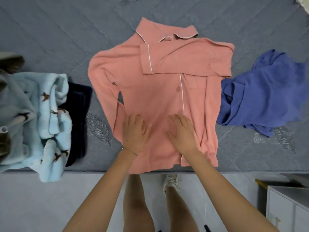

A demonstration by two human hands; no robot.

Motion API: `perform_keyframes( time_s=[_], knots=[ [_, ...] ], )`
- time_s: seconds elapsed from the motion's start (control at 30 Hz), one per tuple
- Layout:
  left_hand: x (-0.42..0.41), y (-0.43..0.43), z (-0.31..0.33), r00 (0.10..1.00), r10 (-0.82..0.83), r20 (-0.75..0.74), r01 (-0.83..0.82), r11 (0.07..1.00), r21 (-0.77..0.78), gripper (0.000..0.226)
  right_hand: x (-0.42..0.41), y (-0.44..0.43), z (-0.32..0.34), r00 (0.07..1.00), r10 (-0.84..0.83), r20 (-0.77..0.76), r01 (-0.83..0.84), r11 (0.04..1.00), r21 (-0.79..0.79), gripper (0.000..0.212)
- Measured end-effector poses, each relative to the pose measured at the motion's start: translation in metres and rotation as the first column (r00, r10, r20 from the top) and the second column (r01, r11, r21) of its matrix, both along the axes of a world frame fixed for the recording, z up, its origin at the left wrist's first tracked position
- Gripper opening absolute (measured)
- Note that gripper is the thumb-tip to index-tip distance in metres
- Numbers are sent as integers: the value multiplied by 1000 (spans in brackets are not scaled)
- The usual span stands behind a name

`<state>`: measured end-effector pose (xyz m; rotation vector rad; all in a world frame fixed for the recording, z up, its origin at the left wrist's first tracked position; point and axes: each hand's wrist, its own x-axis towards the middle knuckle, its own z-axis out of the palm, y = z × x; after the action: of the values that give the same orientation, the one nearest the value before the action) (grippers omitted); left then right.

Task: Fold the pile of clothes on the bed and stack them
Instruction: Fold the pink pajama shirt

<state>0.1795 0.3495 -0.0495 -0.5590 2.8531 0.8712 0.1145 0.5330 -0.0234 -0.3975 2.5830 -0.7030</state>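
Note:
A pink button-up pyjama shirt (155, 91) with white piping lies flat, front up, on the grey bed (66, 39). Its right sleeve is folded across the chest; its left sleeve hangs down along the left side. My left hand (134, 133) and my right hand (183, 133) lie flat with straight fingers on the shirt's lower front, side by side, pressing the cloth. A crumpled blue garment (264, 94) lies to the right of the shirt. A light blue fleece garment (41, 118) with brown bird prints is heaped at the left.
A dark navy folded garment (78, 118) lies between the fleece heap and the pink shirt. The bed's front edge runs just below the shirt's hem. My legs and a shoe stand on the pale floor. A white cabinet (287, 208) stands at the lower right.

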Motion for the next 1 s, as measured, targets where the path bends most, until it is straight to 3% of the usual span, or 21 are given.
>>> perform_keyframes(
  time_s=[0.27, 0.5, 0.7, 0.8, 0.87, 0.93, 1.0],
  knots=[
    [-37, -91, 7, 1000, 26, -15, -26, 1000, 3, 43, -39, -85, 0, 1000, 27, 5, -27, 999, 19, 55],
    [-76, -158, 5, 1000, -14, -11, 11, 967, -254, 47, -83, -148, -13, 991, 130, -24, -129, 991, 42, 60],
    [-89, -178, -15, 995, 66, 81, -40, 956, -290, 54, -120, -184, -26, 971, 227, -73, -227, 974, 16, 62],
    [-93, -180, -19, 980, 166, 112, -139, 967, -213, 62, -136, -196, -34, 956, 279, -92, -278, 960, 23, 64],
    [-102, -185, -15, 948, 290, 134, -286, 957, -48, 63, -146, -205, -38, 937, 341, -79, -339, 940, 32, 65],
    [-112, -193, -20, 886, 451, 110, -464, 868, 178, 59, -155, -215, -38, 929, 368, -47, -367, 930, 18, 65],
    [-122, -204, -23, 817, 570, 83, -566, 769, 297, 52, -163, -227, -33, 929, 370, -20, -371, 928, -31, 66]
  ],
)
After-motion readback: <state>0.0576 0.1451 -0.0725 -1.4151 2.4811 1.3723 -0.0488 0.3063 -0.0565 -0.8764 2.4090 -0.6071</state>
